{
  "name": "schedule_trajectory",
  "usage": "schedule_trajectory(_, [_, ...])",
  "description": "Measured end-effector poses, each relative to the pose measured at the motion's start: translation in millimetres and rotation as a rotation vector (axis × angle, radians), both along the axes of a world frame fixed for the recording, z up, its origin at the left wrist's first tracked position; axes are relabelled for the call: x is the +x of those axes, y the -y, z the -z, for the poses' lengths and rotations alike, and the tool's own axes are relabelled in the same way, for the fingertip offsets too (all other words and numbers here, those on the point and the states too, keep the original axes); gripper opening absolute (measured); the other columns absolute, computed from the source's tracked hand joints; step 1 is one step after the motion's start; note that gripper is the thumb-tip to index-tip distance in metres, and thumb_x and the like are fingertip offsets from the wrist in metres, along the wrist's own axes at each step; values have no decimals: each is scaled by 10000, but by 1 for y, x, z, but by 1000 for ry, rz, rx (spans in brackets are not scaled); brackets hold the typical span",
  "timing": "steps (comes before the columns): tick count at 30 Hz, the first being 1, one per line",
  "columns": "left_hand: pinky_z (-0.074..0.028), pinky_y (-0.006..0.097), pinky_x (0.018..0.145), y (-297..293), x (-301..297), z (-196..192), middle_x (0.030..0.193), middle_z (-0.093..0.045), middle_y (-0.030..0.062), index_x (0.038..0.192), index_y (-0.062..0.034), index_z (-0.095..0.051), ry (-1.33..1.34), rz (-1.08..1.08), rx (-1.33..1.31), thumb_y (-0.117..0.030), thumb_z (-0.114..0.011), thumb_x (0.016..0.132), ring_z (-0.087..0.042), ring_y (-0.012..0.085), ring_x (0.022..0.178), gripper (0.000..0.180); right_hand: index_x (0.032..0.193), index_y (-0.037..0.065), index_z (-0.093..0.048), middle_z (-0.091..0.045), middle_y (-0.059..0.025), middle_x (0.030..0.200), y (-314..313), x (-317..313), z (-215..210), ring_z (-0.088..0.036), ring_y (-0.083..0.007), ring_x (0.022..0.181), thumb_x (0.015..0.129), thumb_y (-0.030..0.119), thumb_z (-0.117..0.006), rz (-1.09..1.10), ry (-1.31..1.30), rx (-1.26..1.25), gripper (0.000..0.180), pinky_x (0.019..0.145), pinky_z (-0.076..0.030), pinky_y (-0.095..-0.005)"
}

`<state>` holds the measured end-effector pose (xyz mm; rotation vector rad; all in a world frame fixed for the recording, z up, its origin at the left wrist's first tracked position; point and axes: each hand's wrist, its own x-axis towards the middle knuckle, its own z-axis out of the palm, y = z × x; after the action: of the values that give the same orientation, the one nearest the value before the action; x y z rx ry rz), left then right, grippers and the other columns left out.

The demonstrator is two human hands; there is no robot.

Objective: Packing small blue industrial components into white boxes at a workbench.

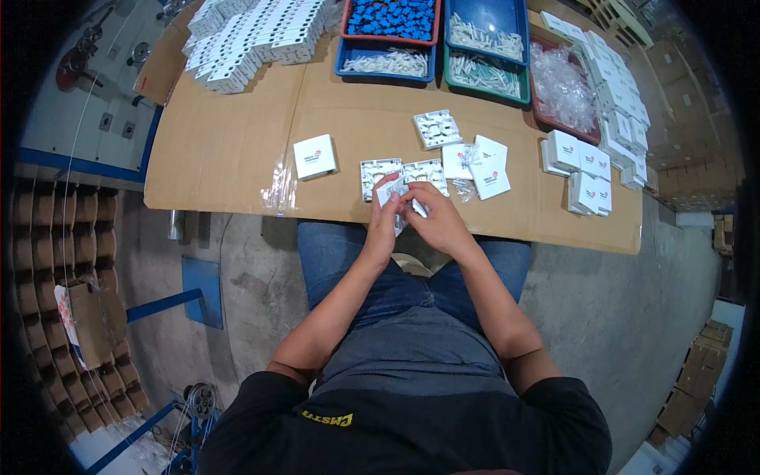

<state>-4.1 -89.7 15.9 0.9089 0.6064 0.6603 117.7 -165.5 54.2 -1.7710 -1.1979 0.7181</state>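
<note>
Clamping a white piece (pixel 389 191) between curled fingers, the left hand (pixel 383 218) and the right hand (pixel 438 222) meet over the near edge of the cardboard sheet (pixel 229 158), the piece within both grips.

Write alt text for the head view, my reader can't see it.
A person's left hand and right hand hold a small white part at the near edge of a cardboard-covered table. Square white units lie just beyond; farther back, trays of blue pieces and white pieces stand between white stacks.

A workshop — parts trays (pixel 489 96), stacked white units (pixel 261 38), cardboard-topped bench (pixel 226 134), concrete floor (pixel 602 309).
</note>
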Motion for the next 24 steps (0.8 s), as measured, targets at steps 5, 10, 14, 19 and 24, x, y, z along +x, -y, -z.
schedule_trajectory(5, [-459, 361, 1026, -2, 8, 1, 1307, -573, 113, 1470, -148, -408, 16, 5, -106, -366, -386, 1097, -581, 213, 1184, 432, 1026, 31, -680, -639, -190, 1228, 19, 21, 17, -610, -372, 1159, 933, 163, -680, 209, -71, 145, 161, 997, -475, -405])
schedule_trajectory(10, [-555, 446, 908, -16, -9, -17, 1266, -642, 140, 1464, -151, -438, 28, 2, -314, -499, -269, 1084, -669, 258, 1089, 542, 1154, 12, -622, -608, -202, 1279, 37, 60, -4, -574, -364, 1210, 903, 217, -715, 400, 216, -69, 337, 1018, -463, -421])
schedule_trajectory(14, [-565, 431, 871, -21, -13, -30, 1237, -660, 105, 1437, -131, -457, 43, 149, -374, -539, -227, 1073, -679, 245, 1052, 593, 1337, -16, -516, -533, -238, 1367, 35, 56, -26, -500, -397, 1280, 845, 271, -760, 193, 389, -18, 619, 1080, -413, -445])
schedule_trajectory(19, [-560, 370, 840, -26, -13, -23, 1175, -687, 69, 1392, -113, -514, -105, 168, -445, -544, -334, 1067, -690, 200, 1009, 569, 1448, 34, -464, -495, -208, 1429, -4, 15, -41, -463, -402, 1314, 787, 302, -817, -210, 298, 116, 796, 1130, -364, -461])
schedule_trajectory(24, [-526, 268, 715, -34, -24, -5, 1108, -694, 27, 1356, -108, -553, -63, 233, -389, -597, -396, 1051, -673, 133, 922, 598, 1519, 88, -417, -507, -193, 1447, -39, 9, -29, -462, -402, 1334, 641, 438, -899, -404, 231, 171, 1061, 1133, -365, -455])
